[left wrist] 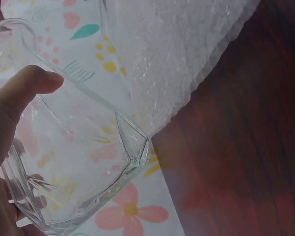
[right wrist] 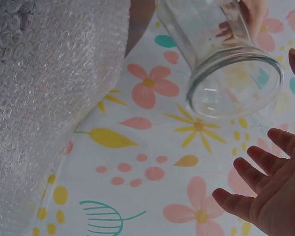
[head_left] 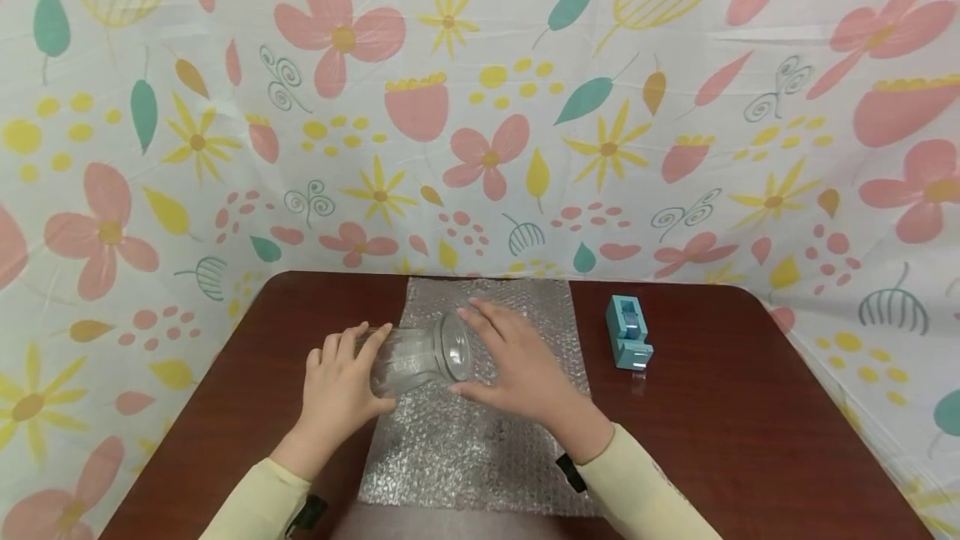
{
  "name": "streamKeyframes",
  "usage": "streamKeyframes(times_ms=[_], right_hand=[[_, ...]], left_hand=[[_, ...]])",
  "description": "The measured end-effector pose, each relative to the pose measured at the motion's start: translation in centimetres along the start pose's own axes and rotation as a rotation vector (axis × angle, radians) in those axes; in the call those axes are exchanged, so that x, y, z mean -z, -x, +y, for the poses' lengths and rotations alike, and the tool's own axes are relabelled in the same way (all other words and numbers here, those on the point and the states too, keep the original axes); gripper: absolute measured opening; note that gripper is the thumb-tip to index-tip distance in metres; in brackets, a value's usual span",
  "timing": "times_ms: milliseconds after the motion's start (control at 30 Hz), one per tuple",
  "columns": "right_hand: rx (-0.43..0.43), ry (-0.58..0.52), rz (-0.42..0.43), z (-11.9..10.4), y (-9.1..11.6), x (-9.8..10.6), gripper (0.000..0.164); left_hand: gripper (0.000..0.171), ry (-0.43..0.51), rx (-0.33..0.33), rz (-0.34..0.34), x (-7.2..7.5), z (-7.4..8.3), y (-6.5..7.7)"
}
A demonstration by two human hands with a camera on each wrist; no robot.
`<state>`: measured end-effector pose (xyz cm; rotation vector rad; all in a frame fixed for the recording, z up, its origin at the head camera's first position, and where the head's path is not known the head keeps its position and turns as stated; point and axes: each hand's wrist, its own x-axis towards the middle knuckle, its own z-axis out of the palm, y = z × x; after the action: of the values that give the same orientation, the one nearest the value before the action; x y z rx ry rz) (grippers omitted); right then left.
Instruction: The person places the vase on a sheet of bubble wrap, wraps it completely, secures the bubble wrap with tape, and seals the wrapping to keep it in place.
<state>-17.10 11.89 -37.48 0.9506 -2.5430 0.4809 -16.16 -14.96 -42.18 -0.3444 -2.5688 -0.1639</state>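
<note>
A clear glass jar (head_left: 411, 357) with a wide round rim is tipped on its side over a sheet of bubble wrap (head_left: 450, 457). My left hand (head_left: 339, 377) grips its base end, thumb on the near side and fingers over the far side. In the left wrist view the faceted glass body (left wrist: 83, 147) shows the thumb lying across it. My right hand (head_left: 517, 365) is spread at the mouth end, fingers apart and thumb below. Seen from the right wrist, the fingers (right wrist: 250, 172) stand apart from the jar's rim (right wrist: 235, 54).
On the right of the dark wooden table (head_left: 712, 423) stands a light blue tape dispenser (head_left: 628, 332), a bit of clear tape hanging from it. The bubble wrap runs down the table's middle. A flowered cloth (head_left: 480, 107) hangs behind and at both sides.
</note>
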Motion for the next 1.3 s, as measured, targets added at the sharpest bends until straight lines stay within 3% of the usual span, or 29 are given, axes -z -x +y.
streamKeyframes(times_ms=[300, 633, 900, 1300], right_hand=[[-0.002, 0.035, -0.023, -0.3, 0.0, -0.2, 0.09], [-0.03, 0.086, -0.164, -1.1, 0.4, -1.0, 0.085], [-0.028, 0.156, -0.188, -1.6, 0.4, -1.3, 0.083], [-0.029, 0.328, -0.235, -2.0, 0.5, -2.1, 0.086]], left_hand=[[0.108, -0.083, -0.098, -0.022, -0.7, 0.9, -0.2], [0.108, -0.17, -0.198, -0.05, -0.6, 2.7, -0.6], [0.109, -0.193, -0.222, -0.087, -0.6, 3.9, -0.9], [0.108, -0.274, -0.245, -0.084, -0.3, 5.4, -1.1]])
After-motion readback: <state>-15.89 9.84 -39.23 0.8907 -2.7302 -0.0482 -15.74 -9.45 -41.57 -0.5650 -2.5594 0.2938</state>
